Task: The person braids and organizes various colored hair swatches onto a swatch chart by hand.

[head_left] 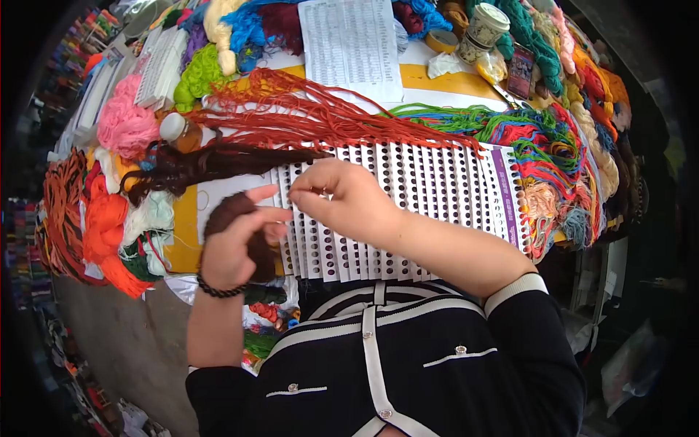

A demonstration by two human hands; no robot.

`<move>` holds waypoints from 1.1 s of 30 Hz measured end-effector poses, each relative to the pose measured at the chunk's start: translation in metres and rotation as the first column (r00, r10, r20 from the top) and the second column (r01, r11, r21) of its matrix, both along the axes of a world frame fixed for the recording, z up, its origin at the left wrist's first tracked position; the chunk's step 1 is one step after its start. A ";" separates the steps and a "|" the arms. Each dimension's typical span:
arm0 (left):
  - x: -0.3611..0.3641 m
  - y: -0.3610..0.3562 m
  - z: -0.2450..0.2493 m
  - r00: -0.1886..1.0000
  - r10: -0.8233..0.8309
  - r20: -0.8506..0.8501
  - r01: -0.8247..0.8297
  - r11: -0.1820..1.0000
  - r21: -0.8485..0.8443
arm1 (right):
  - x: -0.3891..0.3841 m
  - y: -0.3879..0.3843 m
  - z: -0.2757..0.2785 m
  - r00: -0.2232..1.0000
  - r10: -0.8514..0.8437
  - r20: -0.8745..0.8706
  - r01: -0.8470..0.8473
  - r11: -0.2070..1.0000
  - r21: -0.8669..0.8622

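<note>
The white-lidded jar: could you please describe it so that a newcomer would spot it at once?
From the white punched cards, go left to the bright pink yarn. Just right of it is the amber jar, whose round white lid stands out among soft skeins.

The cardigan is black with white trim, the hole-punched cards are white (one strip is purple), the yarn strands above them rusty red, the paper cup dark-patterned on cream, the bead bracelet black.
</note>
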State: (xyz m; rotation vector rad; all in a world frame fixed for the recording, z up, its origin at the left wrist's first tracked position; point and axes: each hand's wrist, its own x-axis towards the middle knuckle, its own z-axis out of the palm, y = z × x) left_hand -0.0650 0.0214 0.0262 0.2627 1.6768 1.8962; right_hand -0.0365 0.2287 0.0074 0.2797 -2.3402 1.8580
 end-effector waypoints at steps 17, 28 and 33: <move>0.037 0.020 -0.006 0.982 -0.019 0.187 -0.030 0.966 0.256 | 0.034 -0.014 0.008 0.834 0.387 0.394 -0.003 0.717 -0.697; 0.048 0.023 -0.006 0.988 0.151 0.018 -0.151 0.987 0.052 | 0.039 -0.014 0.010 0.879 0.287 0.382 0.004 0.795 -0.606; 0.049 0.026 -0.008 0.980 0.182 0.084 -0.197 0.954 0.225 | 0.041 -0.014 0.016 0.864 0.318 0.391 0.040 0.730 -0.682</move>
